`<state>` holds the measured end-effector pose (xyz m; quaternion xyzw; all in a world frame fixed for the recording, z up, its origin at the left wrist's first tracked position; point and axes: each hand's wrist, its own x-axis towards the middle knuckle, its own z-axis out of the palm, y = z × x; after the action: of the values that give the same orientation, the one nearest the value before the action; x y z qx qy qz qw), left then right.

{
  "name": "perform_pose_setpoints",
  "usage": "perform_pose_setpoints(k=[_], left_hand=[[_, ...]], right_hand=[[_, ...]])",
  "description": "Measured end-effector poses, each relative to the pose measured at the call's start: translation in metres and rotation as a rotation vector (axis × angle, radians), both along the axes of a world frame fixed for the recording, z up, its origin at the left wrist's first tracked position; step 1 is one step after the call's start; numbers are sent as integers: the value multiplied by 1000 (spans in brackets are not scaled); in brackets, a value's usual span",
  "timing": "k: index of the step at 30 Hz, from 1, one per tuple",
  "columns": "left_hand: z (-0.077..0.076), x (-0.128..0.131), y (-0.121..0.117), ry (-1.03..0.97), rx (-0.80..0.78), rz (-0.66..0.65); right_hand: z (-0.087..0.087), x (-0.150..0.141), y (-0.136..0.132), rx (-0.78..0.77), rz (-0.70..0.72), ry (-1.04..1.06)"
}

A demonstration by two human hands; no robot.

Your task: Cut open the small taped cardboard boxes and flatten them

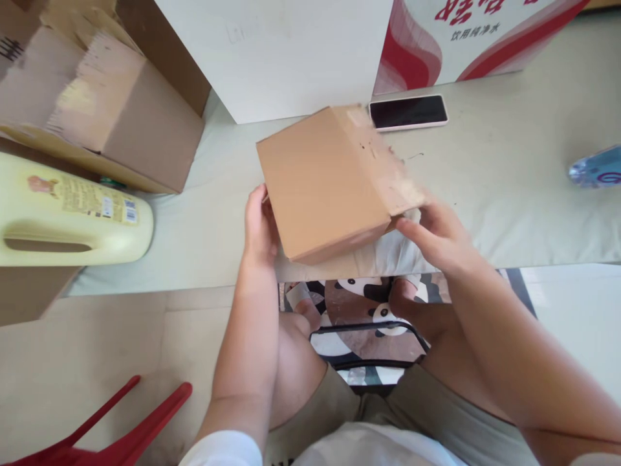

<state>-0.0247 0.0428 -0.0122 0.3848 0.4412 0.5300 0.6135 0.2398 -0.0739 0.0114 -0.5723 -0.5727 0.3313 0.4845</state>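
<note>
One cardboard box is held between your left hand and your right hand, tilted over the cloth-covered table — whether its underside touches the cloth cannot be told; the left hand presses its left side, fingers curled and partly hidden by the box; the right hand pinches the near right corner, thumb pointing inward, its other fingers bent and blurred; your left forearm runs nearly straight ahead, while your right forearm slants inward; a phone lies just beside the box's far right edge.
</note>
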Motion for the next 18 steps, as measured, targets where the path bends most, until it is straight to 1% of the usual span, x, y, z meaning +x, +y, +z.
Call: perform_pose_setpoints(k=[2, 4, 9, 12, 14, 16, 18], left_hand=[[3, -2, 1, -11, -17, 11], [5, -4, 2, -5, -7, 42], [7, -18, 11, -1, 140, 125], [17, -30, 13, -32, 143, 145], [28, -36, 10, -75, 110, 97], [38, -38, 3, -110, 86, -3], [43, -35, -4, -98, 70, -68]], right_hand=[[1, -1, -2, 28, 4, 65], [3, -2, -4, 50, 36, 80], [9, -2, -8, 54, 127, 47], [8, -3, -9, 53, 152, 78], [6, -5, -9, 34, 153, 111], [5, -8, -8, 7, 142, 133], [5, -12, -7, -2, 100, 139]])
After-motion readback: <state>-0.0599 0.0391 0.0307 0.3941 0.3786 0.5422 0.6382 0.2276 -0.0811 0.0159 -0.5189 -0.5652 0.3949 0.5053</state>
